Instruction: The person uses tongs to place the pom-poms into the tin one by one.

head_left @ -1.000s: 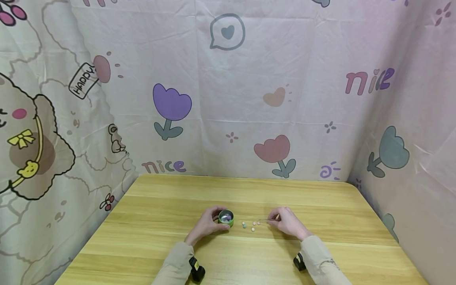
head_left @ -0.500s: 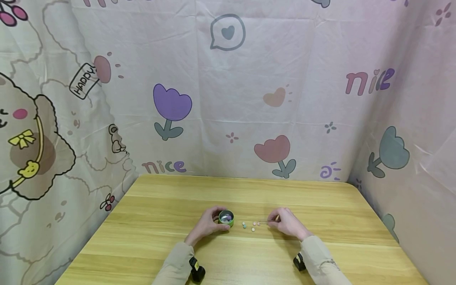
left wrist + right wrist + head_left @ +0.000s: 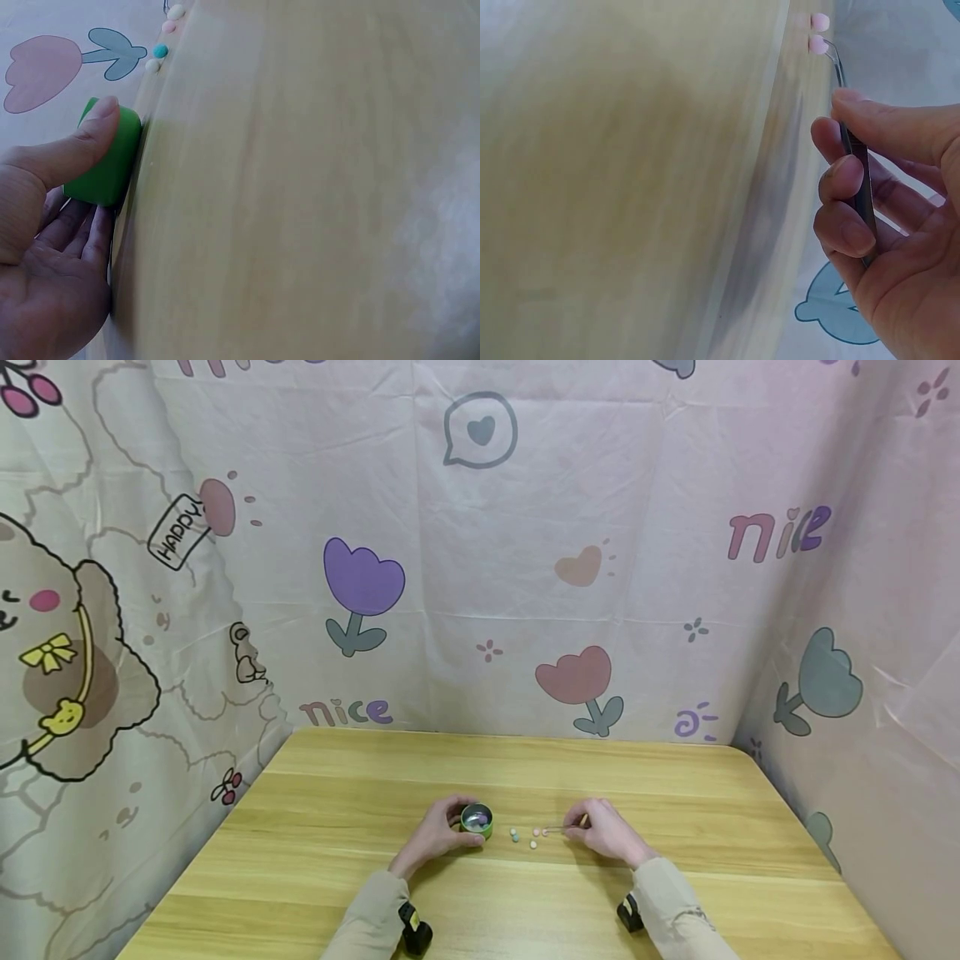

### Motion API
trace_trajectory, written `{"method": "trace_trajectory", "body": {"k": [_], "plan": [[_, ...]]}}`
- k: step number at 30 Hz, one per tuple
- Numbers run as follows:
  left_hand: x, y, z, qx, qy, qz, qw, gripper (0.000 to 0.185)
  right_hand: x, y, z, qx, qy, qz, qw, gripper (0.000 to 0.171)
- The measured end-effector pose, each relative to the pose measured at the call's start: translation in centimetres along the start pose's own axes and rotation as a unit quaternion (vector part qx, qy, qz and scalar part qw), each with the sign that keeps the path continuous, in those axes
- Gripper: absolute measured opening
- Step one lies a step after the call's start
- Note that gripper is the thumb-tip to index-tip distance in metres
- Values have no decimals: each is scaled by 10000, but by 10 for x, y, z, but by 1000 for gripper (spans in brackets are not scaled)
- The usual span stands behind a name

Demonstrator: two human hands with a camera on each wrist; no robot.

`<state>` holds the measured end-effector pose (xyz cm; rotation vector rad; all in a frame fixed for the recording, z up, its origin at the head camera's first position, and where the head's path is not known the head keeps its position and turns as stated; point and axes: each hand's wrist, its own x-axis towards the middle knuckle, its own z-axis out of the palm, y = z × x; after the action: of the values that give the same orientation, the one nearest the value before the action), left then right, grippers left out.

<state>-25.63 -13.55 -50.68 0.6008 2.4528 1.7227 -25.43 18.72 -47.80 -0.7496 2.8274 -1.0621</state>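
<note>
Low in the frame, my left hand point(image 3: 441, 834) and right hand point(image 3: 606, 831) are gripping, respectively, a green tin point(image 3: 112, 166), lower centre, and tweezers point(image 3: 864, 187) right of it, tips touching a pink bead point(image 3: 817, 45) between (I'm risking flinging it by squeezing unevenly).

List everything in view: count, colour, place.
Table: 1, wood-toned, foreground
Cloth: panels uncounted, pale with prints, behind and beside table
Small balls: 5 (2 white, 2 pink, 1 teal), on table
Tin: 1, green, left of balls
Tin contents: count unclear, purplish, inside
Tweezers: 1, dark, tip at a pink ball
Wrist cameras: 2, black, low in head view
Sleeves: 2, beige, foreground
Left hand: 1, bare, gripping tin
Right hand: 1, bare, holding tweezers
</note>
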Motion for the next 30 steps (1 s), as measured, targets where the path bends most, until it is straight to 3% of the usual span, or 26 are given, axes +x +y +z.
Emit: {"method": "trace_trajectory", "body": {"k": [30], "plan": [[2, -4, 0, 122, 12, 63, 9999, 62, 0, -1, 0, 158, 119, 22, 9998, 4]]}}
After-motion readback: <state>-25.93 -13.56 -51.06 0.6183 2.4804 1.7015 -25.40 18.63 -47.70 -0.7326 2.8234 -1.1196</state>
